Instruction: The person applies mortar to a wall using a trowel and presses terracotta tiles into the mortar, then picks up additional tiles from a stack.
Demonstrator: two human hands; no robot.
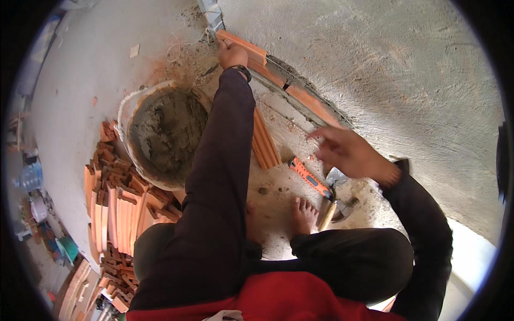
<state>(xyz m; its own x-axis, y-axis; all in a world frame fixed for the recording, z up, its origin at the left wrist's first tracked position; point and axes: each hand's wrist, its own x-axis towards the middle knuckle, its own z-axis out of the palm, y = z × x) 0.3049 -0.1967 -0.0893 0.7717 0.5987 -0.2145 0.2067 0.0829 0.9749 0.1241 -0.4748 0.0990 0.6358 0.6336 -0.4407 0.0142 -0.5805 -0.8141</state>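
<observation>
At the foot of the wall, my left hand point(233, 54) is closed on the near end of an orange clay strip tile point(250, 49), which stands against the wall. Below it runs a row of similar tiles point(313, 104), with wet mortar along their top edge. My right hand point(348, 152) hovers near the wall, slightly blurred, its fingers apart and holding nothing. Under it on the floor lie an orange and grey hand tool point(310, 178) and a tool with a wooden handle point(327, 215), its metal part partly hidden. A loose ribbed clay piece point(265, 142) lies beside my left forearm.
A bucket of grey mortar point(168, 131) stands left of my left arm. Left of my knee is a large pile of clay pieces point(123, 214). My bare foot point(305, 214) is close to the tools. Thin string point(176, 45) lies near the far corner.
</observation>
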